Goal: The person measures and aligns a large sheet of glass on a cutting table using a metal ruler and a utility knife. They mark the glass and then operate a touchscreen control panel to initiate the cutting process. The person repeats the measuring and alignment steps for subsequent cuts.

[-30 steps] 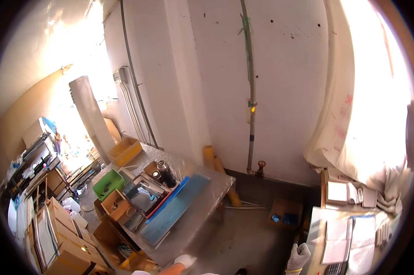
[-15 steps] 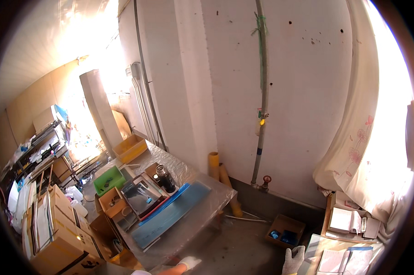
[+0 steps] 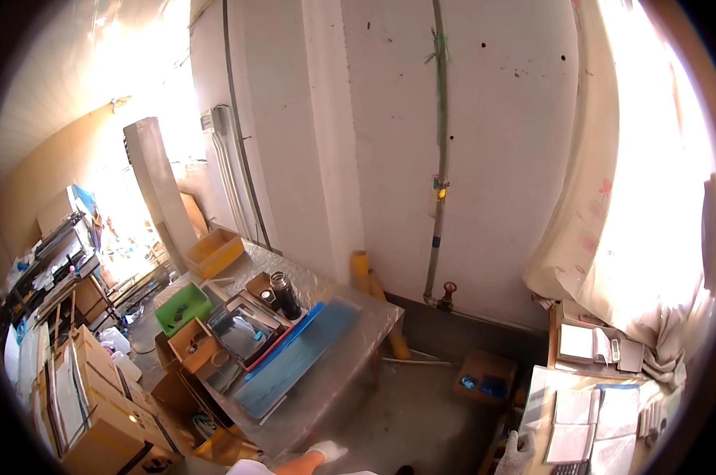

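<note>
My left hand (image 3: 328,451), in a white glove, is at the lower edge beside the plastic-covered table (image 3: 326,396); its fingers are too small and blurred to make out. In a greyish knit glove, my right hand (image 3: 517,454) is raised at the lower right with fingers apart and nothing visible in them. It is beside the near left edge of a desk (image 3: 538,396), close to open notebooks (image 3: 573,408). On the table are a blue sheet (image 3: 298,372), a dark thermos flask (image 3: 283,294), a tray (image 3: 247,332), and a green bin (image 3: 184,307).
A yellow bin (image 3: 214,252) stands at the table's far end. Cardboard boxes (image 3: 108,419) crowd the left. Yellow tubes (image 3: 359,271) lean by the wall. On the floor sits a carton (image 3: 485,368) with blue items, near a pipe with a red valve (image 3: 448,291). A curtain (image 3: 568,237) hangs right.
The view has shifted, so table and wall sit slightly further left and the desk shows more fully. My right hand appears lower, closer against the desk edge.
</note>
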`<state>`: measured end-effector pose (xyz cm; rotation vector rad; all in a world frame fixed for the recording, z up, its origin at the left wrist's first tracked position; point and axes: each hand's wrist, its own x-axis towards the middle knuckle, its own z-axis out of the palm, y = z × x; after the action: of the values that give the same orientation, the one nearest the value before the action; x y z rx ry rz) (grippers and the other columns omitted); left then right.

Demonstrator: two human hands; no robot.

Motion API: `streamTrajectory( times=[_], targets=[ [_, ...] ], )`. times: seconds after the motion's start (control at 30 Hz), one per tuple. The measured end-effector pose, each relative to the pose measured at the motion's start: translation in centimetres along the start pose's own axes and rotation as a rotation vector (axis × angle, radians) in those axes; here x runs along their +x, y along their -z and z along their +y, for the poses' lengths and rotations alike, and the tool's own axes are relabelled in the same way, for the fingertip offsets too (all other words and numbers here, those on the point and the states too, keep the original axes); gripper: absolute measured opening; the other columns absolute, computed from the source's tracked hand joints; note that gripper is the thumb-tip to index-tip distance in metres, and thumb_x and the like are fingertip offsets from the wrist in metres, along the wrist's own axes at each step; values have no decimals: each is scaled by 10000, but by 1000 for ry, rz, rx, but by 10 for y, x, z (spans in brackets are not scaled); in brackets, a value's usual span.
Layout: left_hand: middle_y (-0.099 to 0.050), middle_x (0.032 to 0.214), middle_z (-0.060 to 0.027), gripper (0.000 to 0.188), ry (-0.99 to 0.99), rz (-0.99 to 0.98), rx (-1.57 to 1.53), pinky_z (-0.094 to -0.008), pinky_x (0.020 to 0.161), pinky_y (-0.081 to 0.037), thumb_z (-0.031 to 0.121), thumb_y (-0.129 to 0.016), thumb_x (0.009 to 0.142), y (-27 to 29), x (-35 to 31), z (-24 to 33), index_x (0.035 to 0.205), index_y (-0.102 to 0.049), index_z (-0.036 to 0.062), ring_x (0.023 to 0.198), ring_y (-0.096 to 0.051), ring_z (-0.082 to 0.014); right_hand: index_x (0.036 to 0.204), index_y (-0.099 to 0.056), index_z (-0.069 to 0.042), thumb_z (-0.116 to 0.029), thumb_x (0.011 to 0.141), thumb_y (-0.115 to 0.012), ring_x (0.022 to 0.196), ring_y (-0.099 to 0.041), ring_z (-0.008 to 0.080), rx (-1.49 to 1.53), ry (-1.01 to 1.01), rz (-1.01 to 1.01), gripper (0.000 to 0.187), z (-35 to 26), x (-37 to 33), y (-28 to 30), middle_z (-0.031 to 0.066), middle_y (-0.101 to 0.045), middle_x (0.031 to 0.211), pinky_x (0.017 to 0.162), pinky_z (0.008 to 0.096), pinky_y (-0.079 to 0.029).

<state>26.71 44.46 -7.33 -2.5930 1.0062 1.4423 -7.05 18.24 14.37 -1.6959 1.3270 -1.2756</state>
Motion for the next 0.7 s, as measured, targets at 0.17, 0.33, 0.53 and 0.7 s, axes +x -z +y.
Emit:
streamTrajectory(
  times=[0.17, 0.33, 0.53, 0.7],
  targets=[
    [-603, 1388, -167, 592, -56, 138, -45, -445, 1100, -409, 510, -370, 1012, -22, -33, -19, 1324, -642, 88, 1298, -548, -370, 833, -560, 3, -191, 897, -739, 651, -469, 240, -78, 58, 25, 272, -10, -70, 20, 77, -512, 681, 640, 395, -437],
    [-653, 1285, -191, 561, -249, 127, 105, -471, 1036, -460, 495, -417, 990, -55, -32, -19, 1240, -679, 66, 1214, -602, -383, 717, -440, -11, -79, 839, -693, 581, -371, 248, -138, -75, 77, 289, 24, -130, 55, 104, -397, 624, 570, 403, -366],
    [-691, 1132, -256, 554, -433, 39, 249, -495, 937, -504, 473, -528, 943, -91, -56, -42, 1123, -691, -25, 1107, -644, -425, 620, -449, -6, -152, 831, -708, 516, -470, 409, -262, -51, 241, 364, -5, -206, 90, 228, -439, 587, 498, 438, -377],
    [-689, 989, -285, 476, -364, -24, 496, -512, 839, -506, 409, -553, 918, -144, 9, -93, 996, -725, -28, 961, -681, -431, 716, -524, 2, -174, 844, -719, 631, -504, 433, -177, -104, 284, 292, -3, -265, 152, 232, -498, 684, 576, 459, -427]
  ],
)
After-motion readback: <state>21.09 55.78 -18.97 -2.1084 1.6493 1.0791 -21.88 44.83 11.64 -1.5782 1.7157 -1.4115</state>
